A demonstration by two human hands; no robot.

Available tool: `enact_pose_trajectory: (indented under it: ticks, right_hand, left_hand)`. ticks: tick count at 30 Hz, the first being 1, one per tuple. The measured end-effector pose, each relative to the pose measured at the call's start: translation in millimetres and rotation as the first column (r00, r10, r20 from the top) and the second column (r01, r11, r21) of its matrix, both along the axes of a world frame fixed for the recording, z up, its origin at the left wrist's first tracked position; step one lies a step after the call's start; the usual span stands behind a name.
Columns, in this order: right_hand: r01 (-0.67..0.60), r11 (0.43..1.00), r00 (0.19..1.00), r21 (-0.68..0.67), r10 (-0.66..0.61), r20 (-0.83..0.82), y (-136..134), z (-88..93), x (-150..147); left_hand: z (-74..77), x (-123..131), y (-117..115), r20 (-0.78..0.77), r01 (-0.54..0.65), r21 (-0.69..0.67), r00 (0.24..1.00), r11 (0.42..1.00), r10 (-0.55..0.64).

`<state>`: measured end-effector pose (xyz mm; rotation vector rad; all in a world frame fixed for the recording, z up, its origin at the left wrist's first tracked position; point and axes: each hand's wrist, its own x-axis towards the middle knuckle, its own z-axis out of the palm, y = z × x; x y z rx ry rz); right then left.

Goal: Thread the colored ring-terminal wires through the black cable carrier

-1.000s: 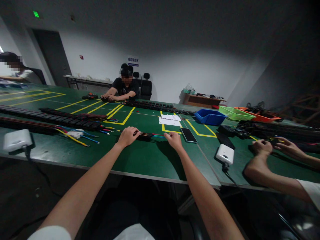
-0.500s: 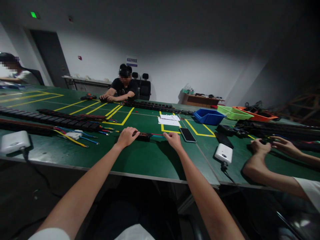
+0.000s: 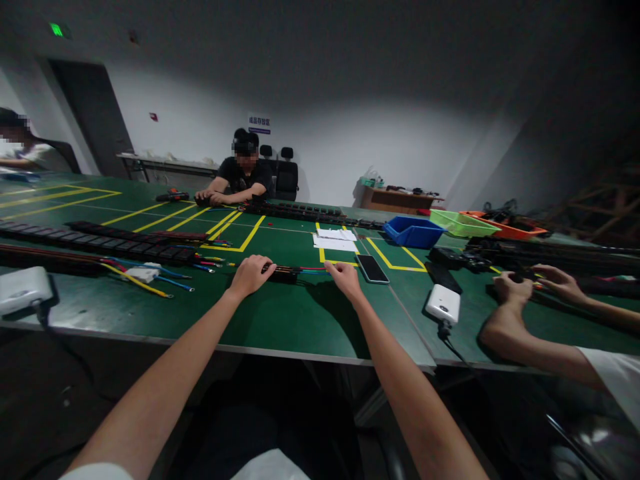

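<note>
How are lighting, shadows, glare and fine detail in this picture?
Head view: dim lighting, the wall darkening toward the top. Head view: a soft shadow beside the right forearm on the table, pale glare at the table's left. Head view: the cables between left hand and right hand lack fine detail.

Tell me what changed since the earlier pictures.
Only the view has turned slightly right; nothing was visibly taken or released. The left hand still grips the dark bundle, the right hand its coloured wires; phone and blue bin stay put.
</note>
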<state>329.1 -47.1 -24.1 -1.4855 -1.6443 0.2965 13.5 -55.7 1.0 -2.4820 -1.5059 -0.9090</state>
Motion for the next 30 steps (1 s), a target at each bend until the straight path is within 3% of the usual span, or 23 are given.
enact_pose_trajectory:
  ticks: [9,22,30]
  right_hand:
    - [0.011,1.0,1.0,-0.015,-0.011,-0.012,-1.2,-2.5,-0.8]
    - [-0.09,0.993,0.966,-0.075,0.069,-0.25,0.7,4.4,-5.9]
    - [0.136,0.98,0.986,-0.143,-0.148,-0.078,-3.3,5.1,4.0]
  left_hand:
    - [-1.9,-0.9,1.7,0.005,0.003,0.002,1.0,1.0,-0.003]
    - [0.8,-0.1,-0.8,0.017,0.011,-0.008,1.0,1.0,-0.011]
    - [-2.9,-0.5,3.1,0.002,0.001,0.016,1.0,1.0,-0.001]
